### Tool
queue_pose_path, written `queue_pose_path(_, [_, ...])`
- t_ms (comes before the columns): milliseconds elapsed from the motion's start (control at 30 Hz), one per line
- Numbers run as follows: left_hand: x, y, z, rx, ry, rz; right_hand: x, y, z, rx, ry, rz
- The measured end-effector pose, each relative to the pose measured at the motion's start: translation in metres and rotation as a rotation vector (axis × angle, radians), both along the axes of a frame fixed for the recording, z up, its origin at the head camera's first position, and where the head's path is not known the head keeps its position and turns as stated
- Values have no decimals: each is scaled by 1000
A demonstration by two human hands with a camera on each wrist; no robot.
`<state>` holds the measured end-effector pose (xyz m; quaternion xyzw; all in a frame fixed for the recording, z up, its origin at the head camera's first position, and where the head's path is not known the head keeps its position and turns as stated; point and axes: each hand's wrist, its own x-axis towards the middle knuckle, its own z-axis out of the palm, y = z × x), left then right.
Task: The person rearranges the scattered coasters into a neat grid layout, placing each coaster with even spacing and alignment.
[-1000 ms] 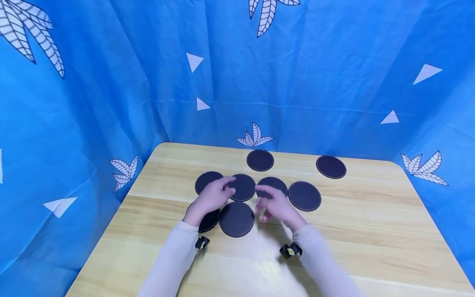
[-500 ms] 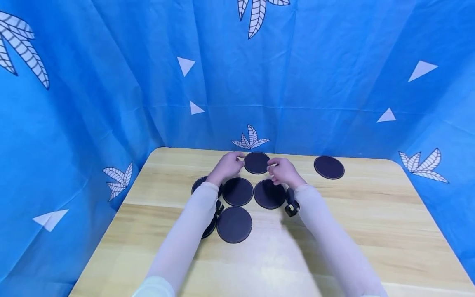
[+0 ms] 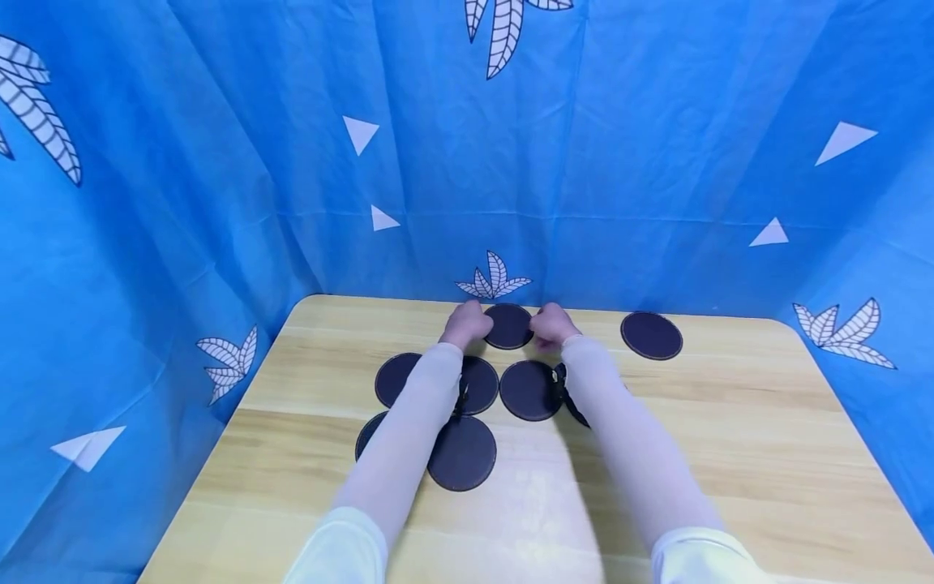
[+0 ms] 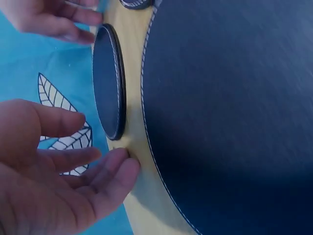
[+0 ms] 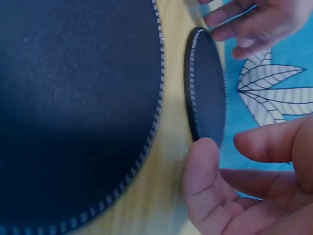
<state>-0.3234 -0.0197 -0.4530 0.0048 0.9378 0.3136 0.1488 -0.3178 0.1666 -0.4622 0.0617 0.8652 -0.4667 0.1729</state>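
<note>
A round black coaster (image 3: 509,326) with pale stitching lies near the table's back edge, between my two hands. On its left is my left hand (image 3: 465,323); in the left wrist view its fingers (image 4: 117,181) are loosely bent, with the fingertips just short of the coaster's rim. My right hand (image 3: 554,324) is on the opposite side. Seen from the right wrist, one fingertip (image 5: 203,152) comes right up to the near rim, while the thumb stays apart from it. Neither hand is wrapped round the coaster. A nearer coaster (image 4: 230,98) fills much of the left wrist view.
More black coasters lie closer in, including a middle one (image 3: 530,390) and a front one (image 3: 463,454); my forearms partly cover several. Another coaster (image 3: 652,336) lies at the back right. A blue patterned cloth (image 3: 627,162) hangs right behind the wooden table (image 3: 730,454).
Both hands have reached forward from above the nearer coasters to either side of the back coaster, and have come lower beside it. The coasters stay in place while the head view shifts slightly.
</note>
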Motion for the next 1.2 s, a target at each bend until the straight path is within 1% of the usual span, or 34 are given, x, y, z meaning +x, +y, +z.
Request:
queue_pose_path(100, [-1, 6, 0, 29, -3, 28, -4, -3, -4, 2, -11, -33])
queue_pose_path(200, [-4, 8, -1, 95, -31, 56, -7, -4, -6, -26, -24, -90])
queue_pose_path(300, [-6, 7, -5, 180, -55, 110, -6, -5, -8, -92, -48, -148])
queue_pose_path(400, [-9, 4, -11, 261, -76, 154, -4, -5, -9, -156, -59, -178])
queue_pose_path(467, [-11, 2, -15, 299, -95, 179, -2, -6, -9, -188, -63, -178])
queue_pose_path(533, [-14, 1, -17, 320, -114, 190, 0, -7, -9, -214, -65, -172])
queue_pose_path(667, [-16, -1, -18, 339, -131, 194, 1, -9, -10, -262, -69, -162])
queue_pose_path(767, [-16, -3, -16, 359, -119, 194, 0, -10, -12, -301, -78, -150])
queue_pose_path(867, [-15, -5, -16, 412, -118, 208, -1, -9, -12, -353, -100, -132])
queue_pose_path(933, [-15, -7, -17, 452, -121, 217, 0, -8, -11, -376, -113, -123])
queue_pose_path(1000, [-15, -9, -18, 487, -124, 213, 2, -6, -8, -400, -125, -117])
queue_pose_path(1200, [-7, -17, -21, 560, -116, 202, 4, -3, -2, -498, -151, -95])
